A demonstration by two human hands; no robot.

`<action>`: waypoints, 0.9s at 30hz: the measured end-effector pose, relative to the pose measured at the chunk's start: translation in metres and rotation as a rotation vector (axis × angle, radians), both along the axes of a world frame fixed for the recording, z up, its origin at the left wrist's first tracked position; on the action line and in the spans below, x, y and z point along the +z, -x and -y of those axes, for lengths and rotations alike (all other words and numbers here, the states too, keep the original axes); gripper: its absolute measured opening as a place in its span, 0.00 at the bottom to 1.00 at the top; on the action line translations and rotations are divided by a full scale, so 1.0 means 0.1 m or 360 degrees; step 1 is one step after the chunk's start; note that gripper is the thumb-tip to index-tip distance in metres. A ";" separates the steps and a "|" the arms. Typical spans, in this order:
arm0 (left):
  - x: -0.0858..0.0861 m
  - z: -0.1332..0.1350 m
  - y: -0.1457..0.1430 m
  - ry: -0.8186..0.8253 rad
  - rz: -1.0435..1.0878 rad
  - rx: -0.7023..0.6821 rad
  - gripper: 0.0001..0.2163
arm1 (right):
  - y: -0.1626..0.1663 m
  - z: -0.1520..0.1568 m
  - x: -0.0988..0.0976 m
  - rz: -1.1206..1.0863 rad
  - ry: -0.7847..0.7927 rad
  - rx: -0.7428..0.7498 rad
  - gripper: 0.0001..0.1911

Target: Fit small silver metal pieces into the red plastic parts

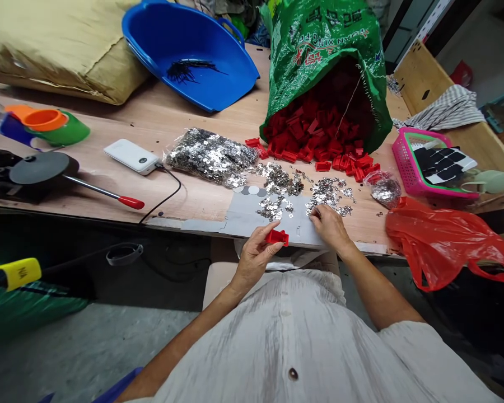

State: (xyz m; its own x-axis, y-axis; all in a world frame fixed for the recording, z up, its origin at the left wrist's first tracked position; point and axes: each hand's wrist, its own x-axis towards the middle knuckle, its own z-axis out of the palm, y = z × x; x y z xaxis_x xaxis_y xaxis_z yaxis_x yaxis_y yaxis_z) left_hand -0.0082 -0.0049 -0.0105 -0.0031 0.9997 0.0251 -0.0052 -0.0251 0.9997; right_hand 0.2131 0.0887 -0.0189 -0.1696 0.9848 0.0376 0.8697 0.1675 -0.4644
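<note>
Between the thumb and fingers of my left hand is a small red plastic housing, held just above the table's front edge. My right hand rests at the near side of a loose pile of small metal plates, its fingertips pinched together; whatever they grip is too small to make out. A second pile of metal pieces lies left of it on grey sheeting. Behind the piles, many red housings spill from the mouth of a green woven sack.
A clear bag of metal plates and a white power bank lie left. Further left is a lever press with a red-tipped handle. A blue basin stands behind. Right are a pink basket and a red plastic bag.
</note>
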 end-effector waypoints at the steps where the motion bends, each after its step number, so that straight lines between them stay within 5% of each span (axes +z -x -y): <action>1: 0.00 0.00 0.00 -0.0005 -0.0001 0.0007 0.21 | -0.01 0.01 0.01 -0.0061 -0.0016 -0.0019 0.04; 4: 0.00 -0.01 0.01 -0.0027 -0.0003 0.0026 0.21 | 0.00 0.07 0.09 -0.0408 0.0048 -0.0003 0.05; 9: -0.01 -0.04 -0.02 -0.0042 0.0027 0.0035 0.23 | 0.14 0.27 0.26 -0.1154 0.0623 0.0310 0.10; 19: 0.03 -0.01 -0.05 -0.0369 -0.0207 -0.0040 0.17 | 0.34 0.44 0.22 -0.1368 0.0852 0.0341 0.17; 27: 0.05 -0.05 -0.06 0.0127 0.0358 0.0048 0.19 | 0.34 0.47 0.30 -0.1639 0.1086 0.0250 0.18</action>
State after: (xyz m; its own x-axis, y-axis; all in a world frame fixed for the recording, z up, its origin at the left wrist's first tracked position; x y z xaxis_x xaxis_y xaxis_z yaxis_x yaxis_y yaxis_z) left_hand -0.0019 0.0001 -0.0052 -0.0295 0.9978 -0.0589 -0.2285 0.0506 0.9722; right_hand 0.1794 0.0421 0.0107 -0.4822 0.8274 -0.2880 0.0420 -0.3066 -0.9509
